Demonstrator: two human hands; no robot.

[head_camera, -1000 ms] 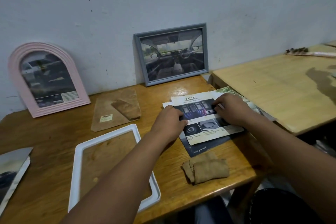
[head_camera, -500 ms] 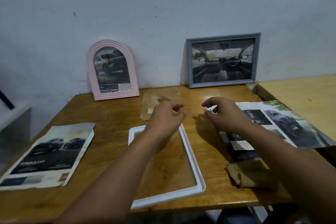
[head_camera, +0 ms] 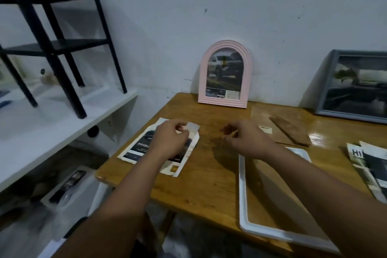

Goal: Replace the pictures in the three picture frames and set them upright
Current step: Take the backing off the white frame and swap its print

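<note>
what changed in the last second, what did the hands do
Both hands left the safety sheet on the right side of the table and swung left. The left hand now pinches the far corner of the car print at the table's left edge; the right hand hovers over bare wood, holding nothing. The pink arched frame and grey frame stay upright at the wall, the white frame flat.
</note>
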